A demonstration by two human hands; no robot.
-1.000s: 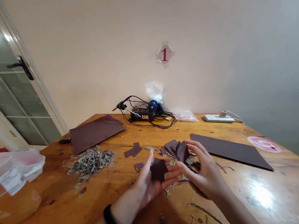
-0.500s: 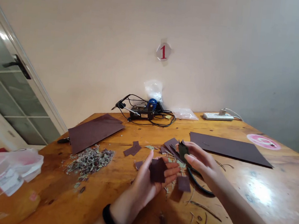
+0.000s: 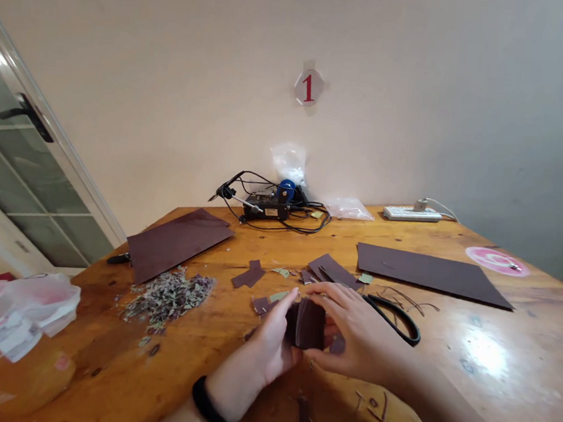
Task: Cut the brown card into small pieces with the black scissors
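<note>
A small stack of dark brown squares (image 3: pixel 310 324) is held between both hands near the middle of the table. My left hand (image 3: pixel 270 344), with a black band at the wrist, supports the stack from the left and below. Fingers of my right hand (image 3: pixel 349 332) close round its top and right side. Behind the hands lie brown pieces (image 3: pixel 334 270) and black-handled scissors (image 3: pixel 396 317), whose blades are partly hidden. More brown and green scraps (image 3: pixel 262 305) lie just left of the stack.
Large brown sheets lie at left (image 3: pixel 177 244) and right (image 3: pixel 430 274). A pile of small scraps (image 3: pixel 169 300) is left of the hands, beside a plastic bag (image 3: pixel 45 307). Wired equipment (image 3: pixel 266 206) and a power strip (image 3: pixel 410 214) stand at the back.
My right hand has moved left and down, bringing its dark pieces together with the square on my left palm. The scissors' handle now shows more fully.
</note>
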